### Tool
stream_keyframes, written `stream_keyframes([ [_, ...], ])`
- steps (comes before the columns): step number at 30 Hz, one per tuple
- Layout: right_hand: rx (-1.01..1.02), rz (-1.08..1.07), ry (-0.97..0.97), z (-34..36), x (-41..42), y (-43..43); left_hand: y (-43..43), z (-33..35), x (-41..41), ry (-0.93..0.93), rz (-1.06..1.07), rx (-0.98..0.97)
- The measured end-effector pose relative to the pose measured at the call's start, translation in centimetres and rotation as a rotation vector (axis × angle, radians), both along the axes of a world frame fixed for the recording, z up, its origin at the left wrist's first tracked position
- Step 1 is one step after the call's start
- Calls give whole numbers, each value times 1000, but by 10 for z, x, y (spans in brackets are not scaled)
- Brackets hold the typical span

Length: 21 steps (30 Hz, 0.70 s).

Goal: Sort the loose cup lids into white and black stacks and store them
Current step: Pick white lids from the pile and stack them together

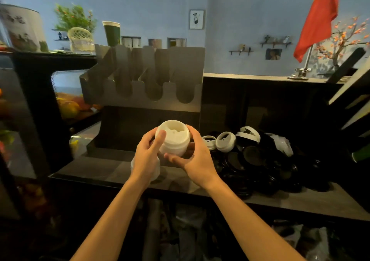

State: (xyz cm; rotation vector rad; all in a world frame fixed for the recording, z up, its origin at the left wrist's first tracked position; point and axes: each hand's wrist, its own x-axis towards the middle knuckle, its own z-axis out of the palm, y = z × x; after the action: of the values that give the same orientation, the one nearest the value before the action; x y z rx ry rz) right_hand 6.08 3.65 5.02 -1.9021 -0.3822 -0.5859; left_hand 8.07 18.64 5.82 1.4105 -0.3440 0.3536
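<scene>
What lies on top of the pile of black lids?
Several round white plastic lids rest on the heap of black plastic lids, at its far left. Anything buried below is hidden.

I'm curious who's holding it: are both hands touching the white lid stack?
Touching. Head view: left hand grips the white lid stack, right hand cups its other side.

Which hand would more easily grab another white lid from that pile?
Probably the right hand. The loose white lids lie to its right, by the pile of black lids; the left hand sits on the far side of the white lid stack both hands hold.
</scene>
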Motion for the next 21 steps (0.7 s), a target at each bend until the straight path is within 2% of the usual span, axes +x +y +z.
stream_keyframes([
  [5,-6,13,29,-8,13,36,38,-6,2,-42,131,128],
  [14,-203,-74,110,-31,36,71,71,-32,18,141,214,86],
  [21,-209,-72,149,-53,43,71,71,-55,30,246,199,77],
])
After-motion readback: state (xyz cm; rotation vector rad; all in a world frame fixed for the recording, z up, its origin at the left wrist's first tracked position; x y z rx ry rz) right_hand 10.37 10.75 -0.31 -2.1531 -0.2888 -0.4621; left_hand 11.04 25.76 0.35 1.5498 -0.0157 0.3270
